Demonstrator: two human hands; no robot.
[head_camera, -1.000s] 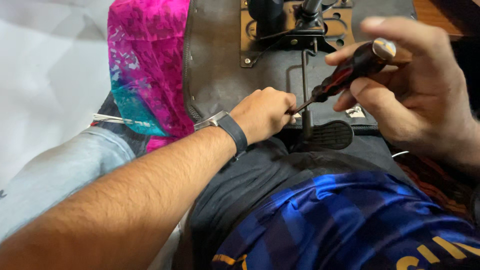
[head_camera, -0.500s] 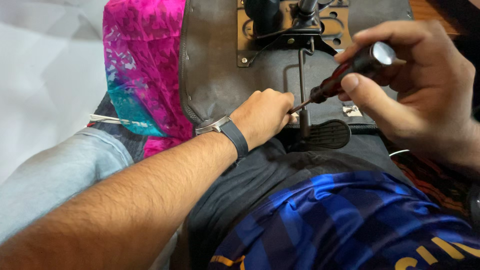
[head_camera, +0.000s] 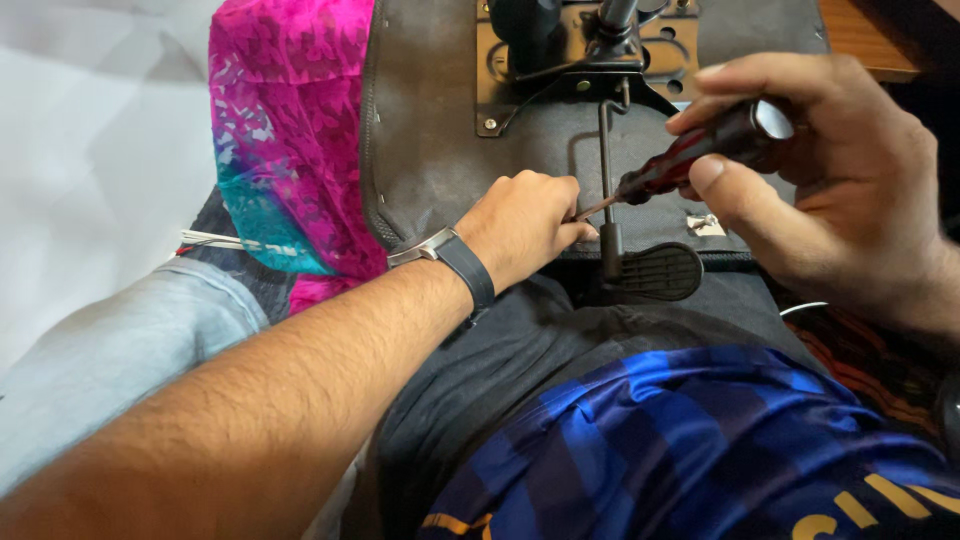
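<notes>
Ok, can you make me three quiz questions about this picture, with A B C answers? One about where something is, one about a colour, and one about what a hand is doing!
1. Where does the tip of the screwdriver point?
A. At the pink cloth
B. At the left hand's fingertips
C. At the blue shirt

2. What colour is the cloth draped over the seat's edge?
A. Pink and teal
B. Yellow
C. All white

3. What is the right hand doing?
A. Lying flat and open
B. Closed around the screwdriver handle
C. Holding the black lever paddle

Answers:
1. B, the metal tip meets the curled fingers of the left hand on the dark seat underside.
2. A, the fabric is bright pink with a teal patch lower down.
3. B, the fingers wrap the dark red handle, while the lever paddle sits untouched below.
</notes>
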